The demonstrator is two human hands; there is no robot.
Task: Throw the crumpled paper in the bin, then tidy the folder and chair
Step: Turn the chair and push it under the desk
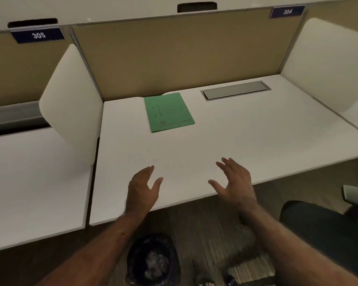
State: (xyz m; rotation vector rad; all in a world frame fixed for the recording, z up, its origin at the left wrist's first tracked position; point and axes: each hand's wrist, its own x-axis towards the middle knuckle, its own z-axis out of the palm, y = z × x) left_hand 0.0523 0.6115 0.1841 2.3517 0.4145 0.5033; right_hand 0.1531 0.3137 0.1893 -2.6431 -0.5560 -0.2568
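A green folder (168, 111) lies flat and slightly askew near the back of the white desk (225, 145), close to the beige partition. A black mesh bin (152, 260) stands on the floor under the desk's front edge, and pale crumpled paper (155, 264) shows inside it. The dark seat of a chair (327, 230) sits at the lower right, away from the desk. My left hand (143, 188) and my right hand (235, 182) hover over the desk's front edge, both open with fingers spread and nothing in them.
A grey cable hatch (236, 90) is set into the desk at the back right. White curved dividers (70, 96) separate this desk from the neighbouring desks, labelled 305 and 304. A chair armrest (354, 194) shows at the right edge. Striped carpet covers the floor.
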